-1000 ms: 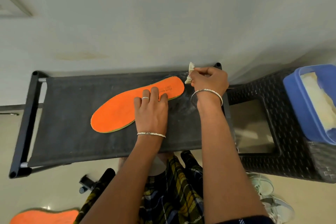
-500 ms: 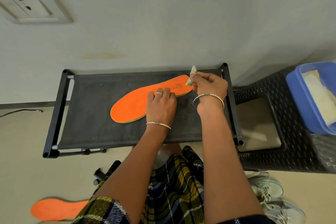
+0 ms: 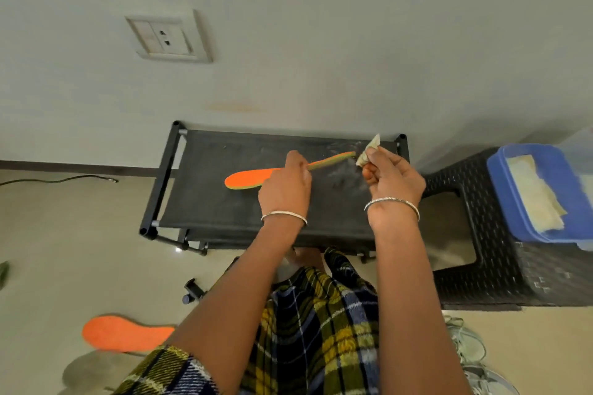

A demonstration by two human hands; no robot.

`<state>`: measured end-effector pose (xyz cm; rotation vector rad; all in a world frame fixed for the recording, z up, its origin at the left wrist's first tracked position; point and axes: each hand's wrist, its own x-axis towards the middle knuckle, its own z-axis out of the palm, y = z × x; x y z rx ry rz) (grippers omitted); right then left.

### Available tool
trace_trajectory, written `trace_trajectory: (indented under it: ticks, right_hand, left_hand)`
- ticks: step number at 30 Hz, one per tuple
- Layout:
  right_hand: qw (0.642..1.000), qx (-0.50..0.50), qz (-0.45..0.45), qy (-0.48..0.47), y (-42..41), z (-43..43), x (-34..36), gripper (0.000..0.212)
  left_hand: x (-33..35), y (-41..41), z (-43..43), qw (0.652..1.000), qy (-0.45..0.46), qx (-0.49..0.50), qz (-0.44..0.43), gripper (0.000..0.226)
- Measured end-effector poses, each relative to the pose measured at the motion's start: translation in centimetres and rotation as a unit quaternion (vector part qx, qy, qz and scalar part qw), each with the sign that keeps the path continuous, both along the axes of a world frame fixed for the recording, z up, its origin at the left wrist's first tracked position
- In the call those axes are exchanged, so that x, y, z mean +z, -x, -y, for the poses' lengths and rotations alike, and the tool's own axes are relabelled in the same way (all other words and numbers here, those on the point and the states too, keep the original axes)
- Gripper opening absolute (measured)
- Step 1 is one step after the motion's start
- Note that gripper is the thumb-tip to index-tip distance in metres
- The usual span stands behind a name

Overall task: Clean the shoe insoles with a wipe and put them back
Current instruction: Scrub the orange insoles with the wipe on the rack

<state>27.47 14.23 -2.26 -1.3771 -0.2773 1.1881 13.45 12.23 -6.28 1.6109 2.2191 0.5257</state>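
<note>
An orange insole (image 3: 245,179) with a green edge is lifted off the black fabric rack (image 3: 205,202), tilted so its thin edge faces me. My left hand (image 3: 285,186) grips it around the middle. My right hand (image 3: 393,181) pinches a crumpled whitish wipe (image 3: 369,151) close to the insole's right tip. A second orange insole (image 3: 125,333) lies on the floor at the lower left. Pale sneakers (image 3: 471,349) show at the lower right.
A black woven stool (image 3: 500,266) stands right of the rack, carrying a blue tub (image 3: 500,189) with pale cloths inside. A wall socket (image 3: 168,38) is on the wall above. A cable (image 3: 57,179) runs along the floor at left. My plaid garment fills the bottom middle.
The insole lay flat on the rack under my left hand; now that hand has lifted and tilted it on edge. The camera view has pulled back and shifted.
</note>
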Motion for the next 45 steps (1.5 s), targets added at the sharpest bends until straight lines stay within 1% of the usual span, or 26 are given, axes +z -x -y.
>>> trace_trajectory:
  ticks: [1, 2, 4, 7, 9, 11, 12, 13, 14, 17, 19, 20, 21, 23, 25, 26, 27, 28, 30, 32, 35, 38, 40, 42, 44, 45]
  right_hand:
    - [1.000, 0.001, -0.002, 0.002, 0.1, 1.2, 0.6, 0.011]
    - [1.000, 0.002, -0.006, 0.005, 0.4, 2.4, 1.2, 0.011]
    - [1.000, 0.006, -0.011, 0.011, 1.0, 4.7, 2.4, 0.010]
    - [1.000, 0.022, -0.019, 0.008, 2.5, 7.7, 5.0, 0.009]
    - [0.999, 0.044, -0.025, -0.001, 3.9, 9.5, 7.0, 0.010]
    - [0.997, 0.066, -0.033, -0.016, 5.9, 11.3, 8.9, 0.010]
    - [0.996, 0.076, -0.035, -0.023, 6.9, 12.3, 9.7, 0.010]
    - [0.995, 0.091, -0.038, -0.030, 8.4, 13.5, 10.5, 0.010]
    - [0.993, 0.103, -0.042, -0.035, 9.4, 14.2, 11.0, 0.010]
    - [0.986, 0.151, -0.050, -0.040, 13.5, 17.0, 12.1, 0.010]
    - [0.981, 0.185, -0.051, -0.035, 16.6, 19.1, 12.6, 0.011]
    - [0.978, 0.201, -0.050, -0.032, 18.2, 20.0, 12.7, 0.011]
    - [0.974, 0.218, -0.050, -0.031, 19.7, 20.8, 12.8, 0.010]
    - [0.966, 0.252, -0.051, -0.034, 22.8, 22.3, 12.7, 0.010]
    - [0.958, 0.282, -0.043, -0.032, 25.9, 23.3, 12.2, 0.010]
    - [0.954, 0.298, -0.037, -0.026, 27.2, 23.6, 11.9, 0.009]
    - [0.949, 0.313, -0.029, -0.019, 28.5, 23.9, 11.4, 0.009]
    - [0.944, 0.328, -0.017, -0.012, 29.7, 24.1, 10.9, 0.009]
    - [0.935, 0.354, 0.019, 0.004, 31.7, 24.0, 9.7, 0.008]
    - [0.920, 0.386, 0.057, 0.027, 33.3, 23.8, 8.5, 0.009]
    - [0.889, 0.443, 0.102, 0.052, 35.3, 22.6, 7.0, 0.010]
    - [0.860, 0.489, 0.133, 0.054, 36.4, 21.0, 5.4, 0.013]
    - [0.845, 0.507, 0.156, 0.064, 37.4, 19.8, 3.4, 0.018]
    - [0.832, 0.524, 0.164, 0.077, 38.2, 19.1, 1.3, 0.019]
    - [0.812, 0.549, 0.176, 0.091, 39.1, 18.3, -0.8, 0.010]
    - [0.798, 0.564, 0.188, 0.094, 39.6, 17.9, -1.8, 0.010]
  left_hand:
    - [0.5, 0.8, 1.0, 0.997, -0.016, 0.017, 0.073, 0.015]
    - [1.3, 1.5, 2.2, 0.987, -0.038, 0.043, 0.151, 0.013]
    - [3.3, 2.8, 5.2, 0.949, -0.061, 0.108, 0.291, 0.016]
    - [6.9, 4.8, 9.9, 0.884, -0.067, 0.197, 0.419, 0.021]
    - [9.2, 6.5, 12.9, 0.818, -0.040, 0.257, 0.512, 0.026]
    - [11.0, 8.6, 15.9, 0.739, -0.006, 0.302, 0.603, 0.020]
    - [11.7, 9.7, 17.6, 0.704, 0.005, 0.312, 0.638, 0.017]
    - [12.2, 11.0, 19.6, 0.682, 0.003, 0.315, 0.660, 0.016]
    - [12.4, 12.0, 20.9, 0.670, -0.001, 0.317, 0.671, 0.018]
    - [12.7, 15.0, 25.3, 0.659, -0.021, 0.345, 0.668, 0.022]
    - [12.2, 17.2, 27.6, 0.675, -0.021, 0.357, 0.646, 0.022]
    - [11.6, 18.3, 28.5, 0.685, -0.020, 0.360, 0.634, 0.025]
    - [10.9, 19.4, 29.3, 0.688, -0.022, 0.368, 0.625, 0.030]
    - [9.5, 21.4, 30.7, 0.682, -0.032, 0.397, 0.613, 0.047]
    - [7.9, 23.2, 32.0, 0.670, -0.036, 0.432, 0.603, 0.065]
    - [7.0, 24.1, 32.6, 0.658, -0.033, 0.448, 0.604, 0.069]
    - [6.0, 25.1, 33.1, 0.639, -0.028, 0.462, 0.614, 0.067]
    - [5.1, 26.0, 33.6, 0.624, -0.020, 0.472, 0.623, 0.059]
    - [3.0, 27.6, 34.4, 0.610, 0.008, 0.493, 0.620, 0.033]
    - [0.4, 29.1, 34.8, 0.596, 0.025, 0.512, 0.618, 0.021]
    - [-3.3, 31.2, 34.4, 0.570, 0.033, 0.534, 0.624, 0.022]
    - [-7.3, 32.8, 34.0, 0.551, 0.052, 0.543, 0.632, 0.019]
    - [-10.3, 33.8, 33.4, 0.545, 0.070, 0.550, 0.629, 0.021]
    - [-12.7, 34.5, 32.7, 0.542, 0.070, 0.547, 0.634, 0.020]
    - [-15.0, 35.1, 31.8, 0.537, 0.063, 0.552, 0.635, 0.038]
    - [-16.1, 35.2, 31.3, 0.537, 0.055, 0.557, 0.631, 0.044]
